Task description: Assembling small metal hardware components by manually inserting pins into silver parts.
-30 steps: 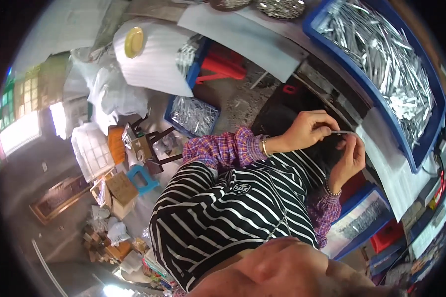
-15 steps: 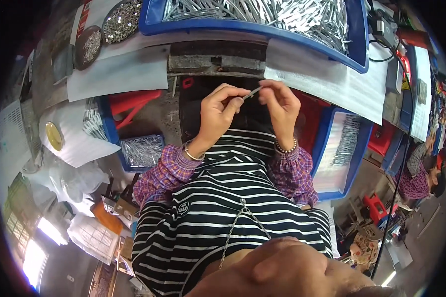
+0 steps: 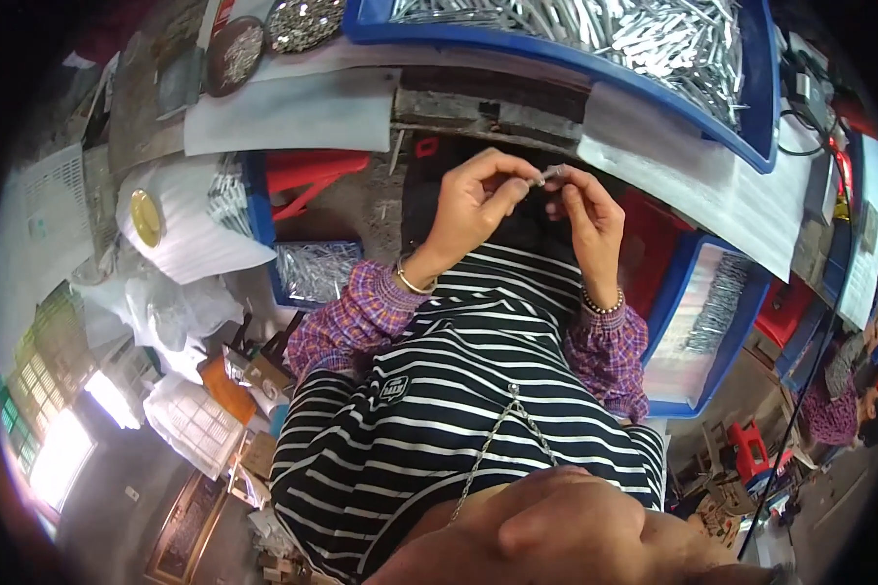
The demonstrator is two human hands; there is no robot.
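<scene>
Above my lap, my left hand [image 3: 480, 203] and my right hand [image 3: 593, 213] meet, fingertips almost touching. Between them is a small silvery metal piece [image 3: 543, 179], pinched in my left thumb and forefinger. Most of it is covered by fingers. My right thumb and fingers are bent in at its other end; whether they grip it or a separate small part cannot be seen. Beyond the hands, a large blue tray [image 3: 546, 57] on the bench holds a heap of slim shiny metal pieces [image 3: 654, 44].
Two round dishes of small metal parts [image 3: 236, 57] [image 3: 304, 23] stand at the far left. A blue bin of metal pieces [image 3: 314, 273] sits low at left, beside a red stool [image 3: 312, 168]. Another blue tray [image 3: 688, 336] is at right. A dark cable [image 3: 812, 361] hangs there.
The view has shifted, so the surroundings sit further right. My fingertips have come closer together, and the slim metal piece that stuck out from my left fingers is now mostly covered.
</scene>
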